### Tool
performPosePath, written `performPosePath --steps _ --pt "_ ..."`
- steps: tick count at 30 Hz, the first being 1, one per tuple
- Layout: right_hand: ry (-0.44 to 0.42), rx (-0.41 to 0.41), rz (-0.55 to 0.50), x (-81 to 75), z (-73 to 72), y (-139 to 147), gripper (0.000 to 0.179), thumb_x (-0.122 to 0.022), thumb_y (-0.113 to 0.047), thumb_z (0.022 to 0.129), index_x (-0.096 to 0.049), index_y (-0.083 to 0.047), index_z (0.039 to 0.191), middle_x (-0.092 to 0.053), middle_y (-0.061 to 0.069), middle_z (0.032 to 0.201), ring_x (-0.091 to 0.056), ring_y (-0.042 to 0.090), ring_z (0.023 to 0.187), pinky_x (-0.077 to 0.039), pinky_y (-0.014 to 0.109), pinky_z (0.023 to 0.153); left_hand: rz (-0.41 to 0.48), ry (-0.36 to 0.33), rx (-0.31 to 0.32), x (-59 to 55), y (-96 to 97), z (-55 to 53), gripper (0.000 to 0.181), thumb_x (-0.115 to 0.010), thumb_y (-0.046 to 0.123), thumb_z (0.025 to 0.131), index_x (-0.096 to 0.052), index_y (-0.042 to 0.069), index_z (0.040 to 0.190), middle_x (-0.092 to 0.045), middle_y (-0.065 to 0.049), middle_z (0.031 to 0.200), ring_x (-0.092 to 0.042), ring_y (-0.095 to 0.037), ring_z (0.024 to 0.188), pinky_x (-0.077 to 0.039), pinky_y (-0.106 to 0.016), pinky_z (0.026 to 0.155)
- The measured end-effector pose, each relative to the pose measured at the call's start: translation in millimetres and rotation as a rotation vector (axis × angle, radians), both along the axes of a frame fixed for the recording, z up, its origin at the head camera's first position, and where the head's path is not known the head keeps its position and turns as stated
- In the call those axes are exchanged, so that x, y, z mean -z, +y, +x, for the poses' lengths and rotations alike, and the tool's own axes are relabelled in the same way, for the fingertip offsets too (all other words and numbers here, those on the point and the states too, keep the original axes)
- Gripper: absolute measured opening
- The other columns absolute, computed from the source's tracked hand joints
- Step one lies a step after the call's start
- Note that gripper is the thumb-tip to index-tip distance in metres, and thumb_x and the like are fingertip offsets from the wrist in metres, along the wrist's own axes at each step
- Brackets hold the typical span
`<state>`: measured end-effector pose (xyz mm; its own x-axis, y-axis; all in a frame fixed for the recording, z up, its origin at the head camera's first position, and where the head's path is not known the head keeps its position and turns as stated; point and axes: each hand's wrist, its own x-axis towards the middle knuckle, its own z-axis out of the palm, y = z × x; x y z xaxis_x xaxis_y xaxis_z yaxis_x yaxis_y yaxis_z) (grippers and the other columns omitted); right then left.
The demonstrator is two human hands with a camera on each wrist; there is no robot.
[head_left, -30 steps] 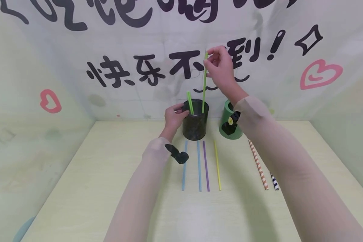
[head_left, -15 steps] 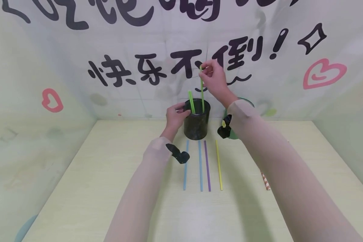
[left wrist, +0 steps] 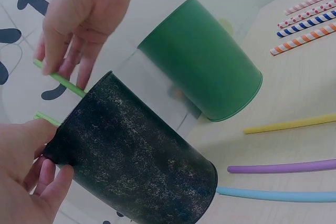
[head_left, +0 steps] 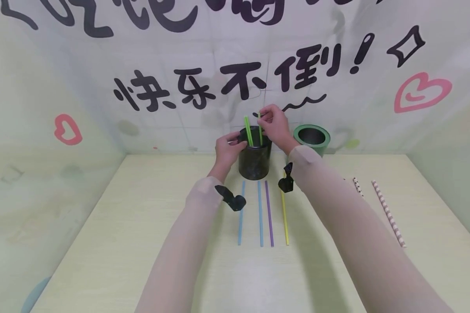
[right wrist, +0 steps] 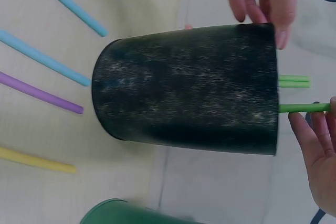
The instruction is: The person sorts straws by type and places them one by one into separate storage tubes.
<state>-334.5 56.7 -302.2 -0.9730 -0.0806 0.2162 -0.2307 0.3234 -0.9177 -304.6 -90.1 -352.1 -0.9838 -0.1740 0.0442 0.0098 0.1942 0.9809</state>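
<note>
A black cup (head_left: 253, 165) stands on the table near the back wall. My left hand (head_left: 228, 152) grips its rim from the left, thumb and fingers on the edge. Above the cup's opening, my right hand (head_left: 276, 128) pinches a green straw (right wrist: 304, 108) near its top end. That straw's lower part is inside the cup, hidden by the wall in the right wrist view. Two more green straws (head_left: 248, 130) lean side by side in the cup and stick out above its rim.
To the right stands a green cup (left wrist: 205, 61). In front lie two blue straws, a purple straw (head_left: 270, 215) and a yellow straw (head_left: 285, 217). Several patterned straws, including an orange-striped straw (left wrist: 304, 38), lie farther right. The printed wall (head_left: 196, 48) closes off the back.
My right hand has come down toward the black cup, lowering the green straw deeper into it. My left hand has kept its grip on the rim. The green cup's opening now shows.
</note>
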Motion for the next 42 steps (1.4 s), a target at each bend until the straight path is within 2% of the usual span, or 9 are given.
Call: performPosePath --steps 6,15,22,27,32,42 --pt "-0.042 -0.013 0.02 9.4 -2.9 -3.4 0.022 -0.057 -0.001 0.088 -0.05 -0.001 0.11 -0.051 0.011 0.095 -0.052 0.022 0.086 -0.054 0.039 0.075 0.013 0.009 -0.01 1.8 -1.0 -1.8 0.04 -0.069 0.006 0.08 -0.06 0.002 0.119 -0.058 -0.015 0.115 -0.058 -0.023 0.101 -0.051 -0.026 0.081" --pt "-0.017 -0.016 0.047 13.8 -13.9 -14.0 0.024 -0.06 0.001 0.086 -0.056 0.001 0.11 -0.057 0.014 0.095 -0.055 0.021 0.085 -0.054 0.038 0.072 0.026 0.028 -0.011 3.4 -2.2 -2.4 0.039 -0.069 0.003 0.079 -0.061 0.0 0.117 -0.059 -0.017 0.113 -0.059 -0.025 0.1 -0.051 -0.027 0.08" --pt "-0.03 0.022 0.123 15.3 -22.3 -22.1 0.023 -0.059 0.0 0.086 -0.058 -0.001 0.108 -0.061 0.015 0.096 -0.057 0.02 0.085 -0.053 0.03 0.064 0.031 0.02 -0.003 3.0 -1.9 -2.3 0.038 -0.068 0.004 0.079 -0.061 0.001 0.117 -0.059 -0.016 0.113 -0.059 -0.024 0.1 -0.052 -0.026 0.08" --pt "-0.023 0.061 0.16 14.8 -23.5 -24.0 0.024 -0.058 -0.001 0.085 -0.06 -0.002 0.109 -0.062 0.016 0.1 -0.058 0.022 0.09 -0.052 0.031 0.068 0.038 0.018 0.012 3.8 -1.9 -2.5 0.038 -0.068 0.004 0.08 -0.061 0.001 0.118 -0.058 -0.016 0.113 -0.059 -0.024 0.1 -0.052 -0.026 0.078" --pt "-0.046 0.065 0.148 13.5 -21.9 -24.6 0.025 -0.058 -0.002 0.086 -0.06 -0.002 0.111 -0.062 0.015 0.103 -0.058 0.022 0.093 -0.05 0.032 0.072 0.021 0.019 0.013 4.7 -2.6 -2.8 0.038 -0.068 0.005 0.08 -0.061 0.001 0.118 -0.058 -0.015 0.113 -0.059 -0.023 0.1 -0.052 -0.026 0.077" --pt "-0.09 0.029 0.079 11.7 -20.4 -17.0 0.027 -0.054 -0.004 0.084 -0.061 -0.002 0.11 -0.06 0.014 0.101 -0.057 0.022 0.089 -0.054 0.035 0.065 0.016 0.029 0.015 4.5 -1.8 -2.0 0.038 -0.067 0.004 0.081 -0.061 0.001 0.118 -0.058 -0.015 0.113 -0.059 -0.023 0.1 -0.052 -0.025 0.077"
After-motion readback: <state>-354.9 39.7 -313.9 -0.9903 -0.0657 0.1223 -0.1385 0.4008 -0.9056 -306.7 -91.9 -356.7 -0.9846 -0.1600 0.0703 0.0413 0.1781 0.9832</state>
